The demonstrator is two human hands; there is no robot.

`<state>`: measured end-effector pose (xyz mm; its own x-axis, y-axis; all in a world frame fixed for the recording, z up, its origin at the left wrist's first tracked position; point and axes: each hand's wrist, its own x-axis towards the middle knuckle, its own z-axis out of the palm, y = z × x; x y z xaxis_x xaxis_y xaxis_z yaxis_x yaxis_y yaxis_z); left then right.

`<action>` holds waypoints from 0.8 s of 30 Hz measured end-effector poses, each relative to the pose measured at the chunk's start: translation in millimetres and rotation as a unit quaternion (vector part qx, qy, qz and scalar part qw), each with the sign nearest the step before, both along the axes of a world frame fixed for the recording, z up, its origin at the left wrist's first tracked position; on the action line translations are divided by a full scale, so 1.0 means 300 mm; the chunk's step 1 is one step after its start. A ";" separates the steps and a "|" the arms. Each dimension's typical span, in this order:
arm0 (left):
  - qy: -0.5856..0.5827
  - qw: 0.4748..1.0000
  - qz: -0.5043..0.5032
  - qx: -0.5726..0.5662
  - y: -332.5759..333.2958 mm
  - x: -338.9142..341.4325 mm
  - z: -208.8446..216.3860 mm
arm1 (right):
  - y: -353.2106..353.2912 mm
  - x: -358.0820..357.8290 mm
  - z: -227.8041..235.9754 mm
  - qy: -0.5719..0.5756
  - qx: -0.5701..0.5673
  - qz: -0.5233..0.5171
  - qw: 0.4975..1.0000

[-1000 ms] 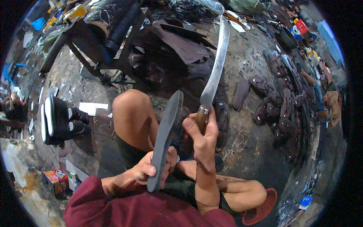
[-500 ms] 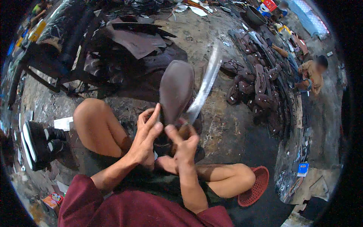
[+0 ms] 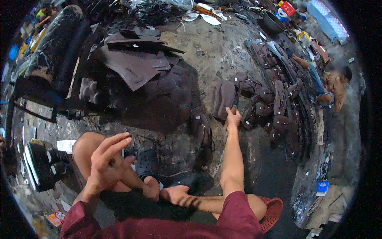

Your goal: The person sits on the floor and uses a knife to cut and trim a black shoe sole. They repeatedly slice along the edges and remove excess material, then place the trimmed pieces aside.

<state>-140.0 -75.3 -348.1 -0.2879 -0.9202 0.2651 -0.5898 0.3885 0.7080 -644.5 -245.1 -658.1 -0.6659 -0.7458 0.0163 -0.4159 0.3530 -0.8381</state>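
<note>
My right hand [image 3: 233, 118] reaches forward on a straight arm, with its fingers closed round the tan handle of a knife [image 3: 234, 108]. The knife's blade can hardly be made out. Touching the thumb side of this hand is the near end of a brown shoe sole [image 3: 225, 97], which lies against another like it on the floor. My left hand [image 3: 109, 161] is raised above my left knee, fingers bent and apart, holding nothing. Past my feet lies another brown sole or sandal [image 3: 201, 129].
A pile of brown sandals [image 3: 264, 103] spreads to the right. Brown sheets with sole outlines [image 3: 129, 71] are heaped ahead on the left, beside a dark roll [image 3: 55, 44]. A red basket [image 3: 273, 213] sits by my right knee. Another person [image 3: 336, 85] sits at the far right.
The sole and knife have gone from in front of me to the floor ahead right with my right hand. My left hand has let go of the sole and drawn back left.
</note>
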 end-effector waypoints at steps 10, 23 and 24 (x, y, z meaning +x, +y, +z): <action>-0.088 0.995 0.046 0.020 -0.047 -0.042 -0.053 | -0.064 0.435 0.020 0.203 0.146 -0.017 0.968; -0.091 0.994 0.035 0.040 -0.066 -0.016 -0.077 | -0.330 0.533 0.072 0.177 0.068 -0.023 0.982; -0.082 0.995 0.043 0.040 -0.068 -0.013 -0.078 | -0.337 0.492 0.069 0.211 0.113 -0.050 0.970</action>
